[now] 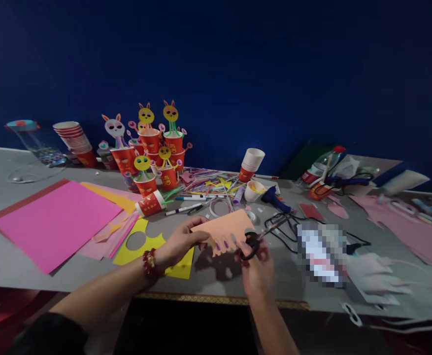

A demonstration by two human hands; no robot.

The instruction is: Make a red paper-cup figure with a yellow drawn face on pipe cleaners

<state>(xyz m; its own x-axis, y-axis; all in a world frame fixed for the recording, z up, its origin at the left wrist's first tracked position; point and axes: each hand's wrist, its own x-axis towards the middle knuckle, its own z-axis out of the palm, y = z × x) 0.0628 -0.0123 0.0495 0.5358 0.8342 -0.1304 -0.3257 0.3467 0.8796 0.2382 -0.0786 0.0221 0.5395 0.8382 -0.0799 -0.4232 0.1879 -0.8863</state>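
Observation:
My left hand (182, 240) is closed on the left side of a sheet of peach-orange paper (226, 224), thumb on top. The lower edge of this paper is cut unevenly, with small purple oval marks and a hole along it. My right hand (257, 268) grips black-handled scissors (251, 246) by the loops. Their blades point up and right, away from the sheet. The right fingertips are close to the paper's right edge; whether they pinch it I cannot tell. Yellow paper with cut-out holes (181, 264) lies under and beside my left wrist.
Red paper cups with animal-faced figures (167, 177) stand stacked at the back left; one cup (150, 203) lies tipped. Pink paper (58, 222) covers the left side. Markers (189, 198), a blue glue gun (276, 199) with black cable, and a plastic bottle (321, 167) are behind and right.

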